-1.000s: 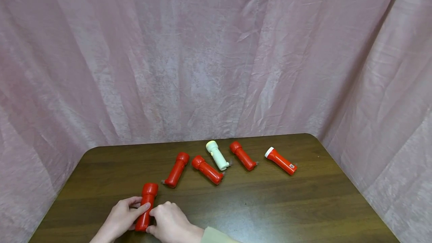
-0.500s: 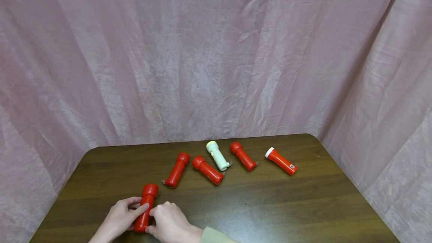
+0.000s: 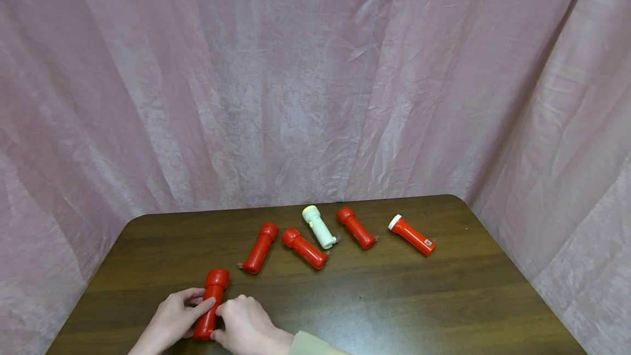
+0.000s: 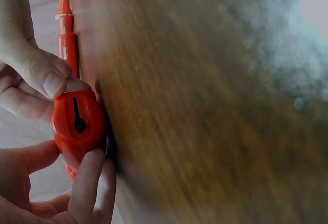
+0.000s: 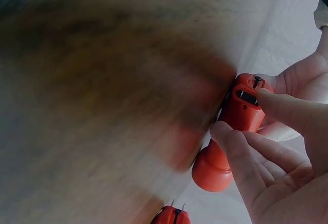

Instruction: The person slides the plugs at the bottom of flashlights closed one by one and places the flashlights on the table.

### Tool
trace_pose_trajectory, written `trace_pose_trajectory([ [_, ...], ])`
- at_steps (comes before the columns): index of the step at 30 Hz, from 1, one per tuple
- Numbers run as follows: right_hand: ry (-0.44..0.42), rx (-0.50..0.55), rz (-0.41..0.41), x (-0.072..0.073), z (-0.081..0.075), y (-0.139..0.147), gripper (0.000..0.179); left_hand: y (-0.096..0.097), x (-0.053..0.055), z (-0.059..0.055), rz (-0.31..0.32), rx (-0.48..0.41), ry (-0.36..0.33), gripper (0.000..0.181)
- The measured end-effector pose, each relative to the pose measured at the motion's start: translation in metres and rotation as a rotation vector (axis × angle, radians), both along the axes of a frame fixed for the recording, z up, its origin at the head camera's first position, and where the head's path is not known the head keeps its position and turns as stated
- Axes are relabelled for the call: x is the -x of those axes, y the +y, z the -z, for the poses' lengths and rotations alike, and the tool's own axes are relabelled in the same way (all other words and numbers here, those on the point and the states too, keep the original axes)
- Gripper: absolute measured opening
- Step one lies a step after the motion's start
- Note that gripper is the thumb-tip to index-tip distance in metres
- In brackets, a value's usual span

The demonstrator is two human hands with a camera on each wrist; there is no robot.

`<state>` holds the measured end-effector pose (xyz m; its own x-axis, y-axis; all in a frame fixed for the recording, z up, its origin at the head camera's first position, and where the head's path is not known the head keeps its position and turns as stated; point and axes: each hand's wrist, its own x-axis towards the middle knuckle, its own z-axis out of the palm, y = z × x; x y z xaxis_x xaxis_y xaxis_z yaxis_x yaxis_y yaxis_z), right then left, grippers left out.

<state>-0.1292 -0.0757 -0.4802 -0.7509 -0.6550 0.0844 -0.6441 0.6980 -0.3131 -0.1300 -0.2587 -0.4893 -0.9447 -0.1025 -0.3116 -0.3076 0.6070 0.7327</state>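
Note:
A red flashlight (image 3: 214, 292) lies on the table (image 3: 394, 300) at the front left in the head view, its wide head pointing away. My left hand (image 3: 172, 314) grips it from the left, thumb on top of the barrel. From the right, my right hand (image 3: 248, 322) holds the barrel near its tail end. In the right wrist view, the right thumb (image 5: 279, 106) touches the edge of a dark recess (image 5: 247, 97) near the tail. A black slider (image 4: 79, 124) in a slot shows on the tail end in the left wrist view.
Farther back lie three more red flashlights (image 3: 260, 248) (image 3: 304, 248) (image 3: 356, 227), a pale green one (image 3: 319, 227) and a red one with a white rim (image 3: 412, 235). Two metal prongs stick out of a red flashlight (image 5: 171, 216) in the right wrist view. Pink curtains (image 3: 296, 81) hang behind.
Both hands and the flashlight between them have shifted slightly left and toward the table's front. The grip looks the same, and the other flashlights stay in place.

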Motion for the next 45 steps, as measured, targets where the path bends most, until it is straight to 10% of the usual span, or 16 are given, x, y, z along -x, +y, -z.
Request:
trace_pose_trajectory([
  [36, -0.052, 0.155, -0.041, -0.005, -0.002, 0.029, 0.032, 0.000, 0.000, 0.000, 0.006, -0.026, 0.045, 0.070],
  [45, -0.057, 0.197, -0.055, -0.007, -0.008, 0.053, 0.044, 0.004, 0.001, -0.011, 0.030, 0.209, 0.177, 0.072],
])
